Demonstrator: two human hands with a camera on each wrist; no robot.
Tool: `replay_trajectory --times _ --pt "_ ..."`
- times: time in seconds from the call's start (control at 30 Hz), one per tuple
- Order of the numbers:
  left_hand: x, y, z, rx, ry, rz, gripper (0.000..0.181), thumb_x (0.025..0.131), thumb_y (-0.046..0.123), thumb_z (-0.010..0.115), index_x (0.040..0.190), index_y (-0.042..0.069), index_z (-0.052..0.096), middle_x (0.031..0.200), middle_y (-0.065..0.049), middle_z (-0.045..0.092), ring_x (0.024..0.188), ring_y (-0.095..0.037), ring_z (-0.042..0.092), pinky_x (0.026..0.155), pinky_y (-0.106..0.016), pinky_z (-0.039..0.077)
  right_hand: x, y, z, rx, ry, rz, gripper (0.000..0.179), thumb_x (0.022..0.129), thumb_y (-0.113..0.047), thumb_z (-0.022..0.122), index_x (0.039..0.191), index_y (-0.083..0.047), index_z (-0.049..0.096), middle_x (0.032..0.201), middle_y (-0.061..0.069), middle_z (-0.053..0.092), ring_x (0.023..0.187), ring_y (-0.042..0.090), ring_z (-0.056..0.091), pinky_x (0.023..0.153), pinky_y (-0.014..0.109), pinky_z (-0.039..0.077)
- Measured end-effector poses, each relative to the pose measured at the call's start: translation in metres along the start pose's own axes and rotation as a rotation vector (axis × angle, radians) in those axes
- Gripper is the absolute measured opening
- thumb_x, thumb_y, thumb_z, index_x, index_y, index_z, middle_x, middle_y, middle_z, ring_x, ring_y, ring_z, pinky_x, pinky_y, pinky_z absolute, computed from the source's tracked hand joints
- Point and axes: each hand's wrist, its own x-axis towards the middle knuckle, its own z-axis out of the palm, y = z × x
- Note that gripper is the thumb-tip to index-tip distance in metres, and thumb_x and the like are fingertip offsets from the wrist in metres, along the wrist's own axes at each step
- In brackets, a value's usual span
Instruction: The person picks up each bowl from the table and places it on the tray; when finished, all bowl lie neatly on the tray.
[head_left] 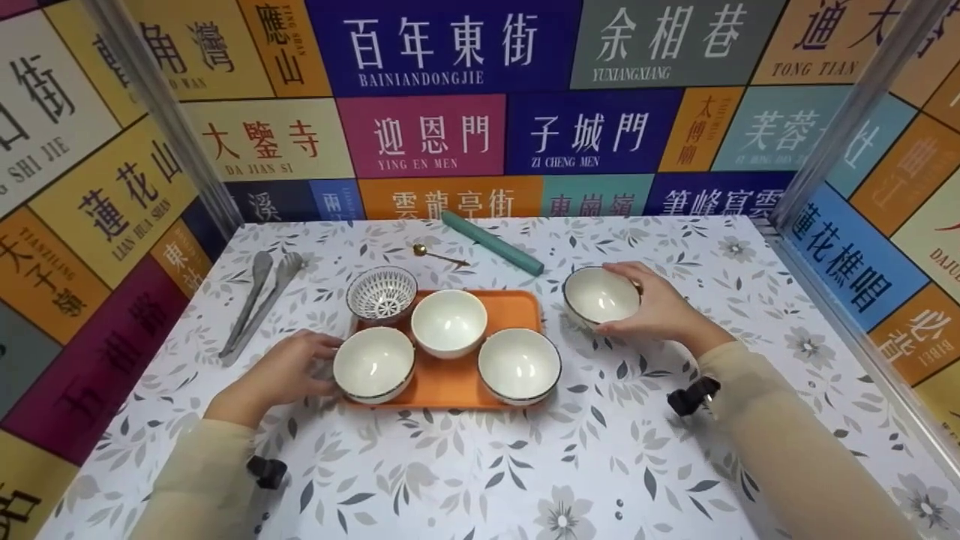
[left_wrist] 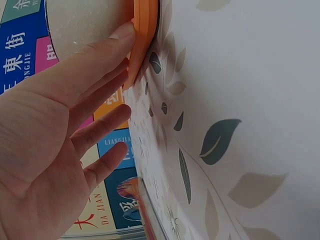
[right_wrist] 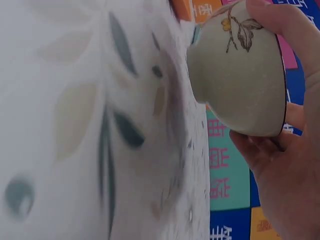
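My right hand (head_left: 656,304) grips a white bowl (head_left: 596,300) by its rim, to the right of an orange tray (head_left: 444,386). In the right wrist view this bowl (right_wrist: 245,75) is off the cloth and shows a painted sprig. My left hand (head_left: 289,367) is at the tray's left edge, next to the front-left bowl (head_left: 373,364). The left wrist view shows its thumb against the tray's rim (left_wrist: 142,40), fingers extended. Also on the tray are a middle bowl (head_left: 448,322), a front-right bowl (head_left: 520,365) and a patterned bowl (head_left: 382,294) at the back-left corner.
Behind the tray lie a green rod (head_left: 495,244) and a small gold spoon (head_left: 439,256). Grey tongs (head_left: 262,307) rest at the left. A leaf-patterned cloth (head_left: 450,472) covers the table, and sign-printed walls (head_left: 431,135) stand around it.
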Motion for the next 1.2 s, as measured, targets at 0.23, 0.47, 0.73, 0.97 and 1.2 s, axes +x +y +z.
replay_trajectory --times 0.23,0.47,0.73,0.97,1.2 --pt "0.001 -0.001 0.001 -0.003 -0.006 0.0 0.051 0.07 0.018 0.09 0.117 0.003 0.077 0.127 -0.016 0.072 0.12 -0.041 0.062 0.106 -0.06 0.048 0.029 -0.023 0.013 0.033 -0.091 -0.071 0.114 0.059 -0.045 0.1 0.156 -0.018 0.046 0.157 0.005 0.045 0.136 0.031 0.051 0.114 0.053 0.044" --pt "0.002 -0.001 -0.001 -0.007 -0.01 0.002 0.049 0.07 0.014 0.088 0.117 0.002 0.077 0.127 -0.016 0.072 0.119 -0.041 0.062 0.105 -0.06 0.048 0.054 -0.039 0.026 0.087 -0.142 -0.149 0.109 0.059 -0.034 0.101 0.153 -0.014 0.05 0.154 0.008 0.048 0.136 0.033 0.051 0.114 0.054 0.044" --pt "0.001 0.0 -0.002 -0.01 -0.014 -0.021 0.048 0.07 0.012 0.087 0.117 0.002 0.078 0.128 -0.016 0.071 0.122 -0.041 0.061 0.107 -0.06 0.047 0.072 -0.051 0.042 0.069 -0.178 -0.163 0.107 0.06 -0.039 0.1 0.154 -0.022 0.05 0.153 0.005 0.049 0.136 0.03 0.051 0.113 0.053 0.046" --pt "0.003 0.0 0.0 -0.016 -0.029 -0.043 0.05 0.071 0.014 0.089 0.118 0.002 0.077 0.131 -0.016 0.07 0.124 -0.041 0.06 0.108 -0.06 0.046 0.074 -0.052 0.056 0.055 -0.19 -0.161 0.107 0.062 -0.041 0.099 0.154 -0.018 0.05 0.156 0.006 0.047 0.141 0.031 0.047 0.116 0.054 0.044" --pt "0.003 -0.003 0.003 -0.005 -0.011 -0.026 0.049 0.071 0.015 0.089 0.117 0.002 0.078 0.128 -0.016 0.072 0.121 -0.041 0.061 0.106 -0.059 0.048 0.075 -0.05 0.065 0.061 -0.198 -0.159 0.107 0.063 -0.043 0.098 0.155 -0.018 0.049 0.159 0.007 0.044 0.145 0.033 0.045 0.117 0.055 0.042"
